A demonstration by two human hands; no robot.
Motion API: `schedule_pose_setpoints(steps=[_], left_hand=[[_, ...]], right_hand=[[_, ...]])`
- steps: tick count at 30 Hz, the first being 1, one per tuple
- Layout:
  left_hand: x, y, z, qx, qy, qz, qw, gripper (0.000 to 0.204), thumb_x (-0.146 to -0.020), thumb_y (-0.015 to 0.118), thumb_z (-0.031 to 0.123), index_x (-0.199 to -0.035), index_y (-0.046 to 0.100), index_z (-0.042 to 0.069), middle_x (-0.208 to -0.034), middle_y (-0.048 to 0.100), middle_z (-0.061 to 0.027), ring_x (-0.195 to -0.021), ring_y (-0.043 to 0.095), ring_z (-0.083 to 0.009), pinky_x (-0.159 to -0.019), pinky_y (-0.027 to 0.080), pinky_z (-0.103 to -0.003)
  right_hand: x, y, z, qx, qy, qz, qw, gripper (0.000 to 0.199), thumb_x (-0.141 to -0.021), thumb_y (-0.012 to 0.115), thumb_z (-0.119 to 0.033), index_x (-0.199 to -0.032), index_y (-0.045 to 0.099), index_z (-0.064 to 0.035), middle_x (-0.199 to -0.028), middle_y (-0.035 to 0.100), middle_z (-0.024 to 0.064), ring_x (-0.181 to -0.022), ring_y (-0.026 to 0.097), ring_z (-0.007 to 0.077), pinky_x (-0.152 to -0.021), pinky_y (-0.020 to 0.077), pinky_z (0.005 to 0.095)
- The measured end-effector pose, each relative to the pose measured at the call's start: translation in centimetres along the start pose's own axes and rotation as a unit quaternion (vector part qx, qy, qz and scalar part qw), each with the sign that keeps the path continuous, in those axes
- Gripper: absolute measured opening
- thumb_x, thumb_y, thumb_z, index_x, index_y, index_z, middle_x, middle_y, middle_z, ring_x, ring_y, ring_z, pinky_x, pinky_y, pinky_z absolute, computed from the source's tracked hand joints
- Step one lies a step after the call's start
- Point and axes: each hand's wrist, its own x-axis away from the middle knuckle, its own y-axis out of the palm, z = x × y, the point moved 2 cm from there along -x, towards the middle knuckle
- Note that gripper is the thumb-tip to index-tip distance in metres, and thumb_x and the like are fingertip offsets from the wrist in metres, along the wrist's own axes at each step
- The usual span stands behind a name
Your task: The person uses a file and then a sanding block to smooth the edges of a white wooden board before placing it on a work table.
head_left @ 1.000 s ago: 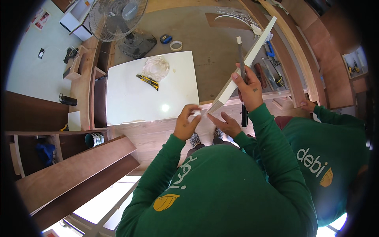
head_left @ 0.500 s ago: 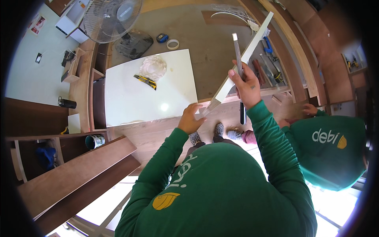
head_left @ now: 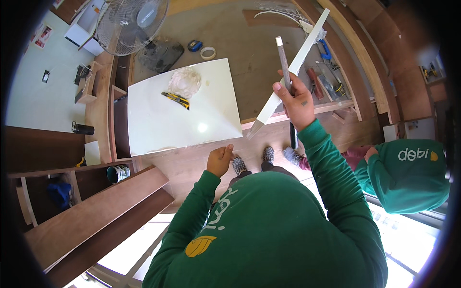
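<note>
Your right hand is raised in front of you, fingers wrapped around a long white flat strip together with a slim dark rod-shaped tool with a pale tip; the strip slants up toward the far right, its pointed lower end hanging just past the near corner of the glossy white rectangular board. Your left hand is lower, apart from the strip, fingers curled loosely with nothing in them. On the board lie a crumpled clear plastic bag and, touching it, a yellow-and-black utility knife. Beyond the board, on the floor, stand a grey pedestal fan, a blue tape measure and a pale tape ring. A co-worker in a green sweatshirt crouches at your right.
</note>
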Motion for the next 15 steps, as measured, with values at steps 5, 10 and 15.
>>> schedule_pose_setpoints(steps=[5, 10, 15], left_hand=[[-0.6, -0.7, 11.5, 0.0, 0.318, 0.103, 0.942, 0.063, -0.095, 0.07, 0.015, -0.15, 0.044, 0.0, -0.11, 0.07, -0.0167, -0.096, 0.068, -0.0233, -0.09, 0.054, -0.036], [-0.8, -0.6, 20.4, -0.019, 0.373, 0.119, 0.92, 0.058, -0.088, 0.078, 0.011, -0.14, 0.056, -0.003, -0.123, 0.068, -0.0212, -0.113, 0.067, -0.0247, -0.097, 0.052, -0.036], [-1.9, 0.6, 20.2, -0.071, 0.378, 0.169, 0.907, 0.041, -0.09, 0.078, 0.013, -0.126, 0.068, -0.005, -0.117, 0.073, -0.0233, -0.104, 0.072, -0.0272, -0.093, 0.054, -0.035]], right_hand=[[-0.2, -0.1, 0.6, 0.02, 0.006, 0.003, 1.0, 0.051, -0.093, 0.08, -0.033, -0.131, 0.066, -0.003, -0.085, 0.058, -0.0018, -0.078, 0.05, 0.008, -0.071, 0.0457, 0.0247], [-0.2, 0.1, 0.2, 0.005, 0.021, -0.002, 1.0, 0.052, -0.093, 0.08, -0.033, -0.132, 0.065, -0.0023, -0.087, 0.062, 0.0002, -0.079, 0.055, 0.0088, -0.073, 0.0483, 0.0261], [-0.5, 0.1, 1.0, 0.016, -0.002, 0.012, 1.0, 0.054, -0.092, 0.081, -0.033, -0.132, 0.065, -0.0016, -0.089, 0.067, 0.0043, -0.082, 0.059, 0.0109, -0.075, 0.0518, 0.0287]])
